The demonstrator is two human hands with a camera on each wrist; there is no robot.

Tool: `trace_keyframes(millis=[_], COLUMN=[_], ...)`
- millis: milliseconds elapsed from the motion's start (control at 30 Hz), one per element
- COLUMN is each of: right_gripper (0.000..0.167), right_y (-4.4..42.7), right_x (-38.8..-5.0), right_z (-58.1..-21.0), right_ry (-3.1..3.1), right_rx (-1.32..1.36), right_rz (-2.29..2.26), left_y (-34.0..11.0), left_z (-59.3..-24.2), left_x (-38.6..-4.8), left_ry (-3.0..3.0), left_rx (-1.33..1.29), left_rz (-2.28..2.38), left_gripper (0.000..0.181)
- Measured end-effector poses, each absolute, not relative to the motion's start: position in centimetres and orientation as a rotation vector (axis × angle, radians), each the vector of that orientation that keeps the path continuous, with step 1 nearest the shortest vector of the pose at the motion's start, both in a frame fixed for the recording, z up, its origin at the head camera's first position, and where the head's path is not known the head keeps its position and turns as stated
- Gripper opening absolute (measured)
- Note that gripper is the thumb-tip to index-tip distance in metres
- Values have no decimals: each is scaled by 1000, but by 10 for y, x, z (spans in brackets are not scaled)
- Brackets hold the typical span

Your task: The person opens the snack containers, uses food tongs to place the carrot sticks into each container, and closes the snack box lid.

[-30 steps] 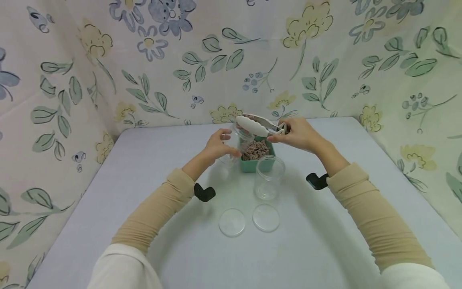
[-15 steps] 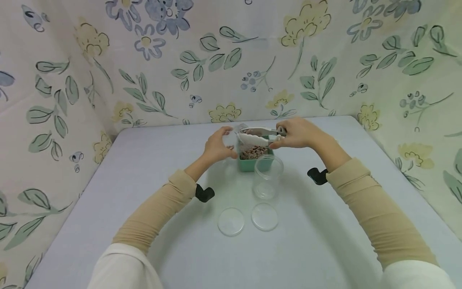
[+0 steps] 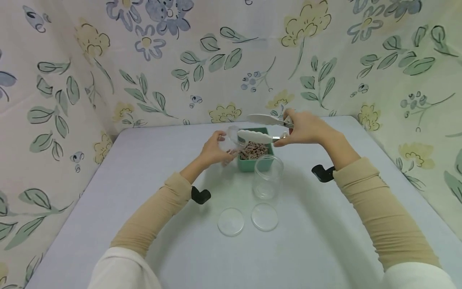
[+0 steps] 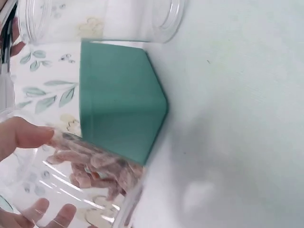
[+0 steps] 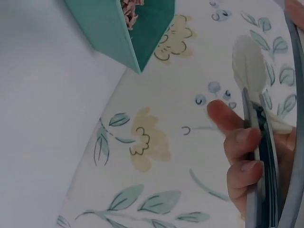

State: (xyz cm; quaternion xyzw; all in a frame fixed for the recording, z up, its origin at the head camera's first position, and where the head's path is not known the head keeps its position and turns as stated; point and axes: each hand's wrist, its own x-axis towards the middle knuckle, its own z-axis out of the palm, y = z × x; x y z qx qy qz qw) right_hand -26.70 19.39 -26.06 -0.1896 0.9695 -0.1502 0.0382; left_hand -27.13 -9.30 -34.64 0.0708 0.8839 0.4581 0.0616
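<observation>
My left hand point(image 3: 212, 150) grips a clear plastic jar point(image 3: 234, 132), tilted with its mouth toward the tongs. Brownish-pink pieces point(image 4: 102, 173) lie in the jar's lower part in the left wrist view; their exact kind is unclear. Tongs point(image 3: 255, 137) with white scalloped tips are held in my right hand point(image 3: 304, 127), above a green box point(image 3: 252, 165). Their arms are spread apart, with nothing visible between the tips. Inside the box is a heap of similar brown pieces point(image 3: 254, 151). The lower tip overlaps the jar's rim in the head view; contact cannot be told.
A second clear jar point(image 3: 267, 182) stands upright in front of the green box. Two round clear lids point(image 3: 231, 222) lie flat nearer to me on the white table point(image 3: 162, 168). A floral curtain point(image 3: 202, 60) hangs behind and at both sides.
The tongs went to the jar's mouth, then drew back to the right and spread apart. The jar in my left hand has shifted slightly left and down.
</observation>
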Motion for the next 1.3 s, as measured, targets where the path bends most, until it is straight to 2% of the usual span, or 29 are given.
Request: trace_keyframes(millis=[100, 233, 433, 567, 667, 800, 1000, 1200, 1300], right_gripper=[93, 100, 97, 100, 96, 90, 92, 79, 82], right_y=[197, 195, 178, 160, 147, 131, 111, 108, 110], right_x=[-269, -275, -286, -291, -295, -300, -302, -298, -299], right_z=[-258, -258, -265, -268, -268, -267, -269, -270, -270], right_ry=[2972, 2991, 3015, 2969, 2931, 2880, 2818, 2806, 2784], right_rx=[-512, -500, -612, -658, -675, -635, -593, -419, -380], right_rz=[-482, -321, 47, 193, 271, 331, 461, 409, 395], left_y=[-103, -111, -115, -116, -116, -117, -120, -121, -121], left_z=[-354, -365, -378, -381, -381, -379, -378, -377, -378], left_x=[-271, -270, -267, -264, -261, -258, -255, -253, -253], left_ry=[2548, 2452, 2425, 2410, 2409, 2412, 2413, 2426, 2428], left_rx=[87, -25, -52, -52, -45, -37, -26, -17, -9], left_rz=[1563, 1680, 1699, 1710, 1714, 1718, 1703, 1688, 1691], left_gripper=[84, 83, 83, 82, 81, 82, 82, 82, 83])
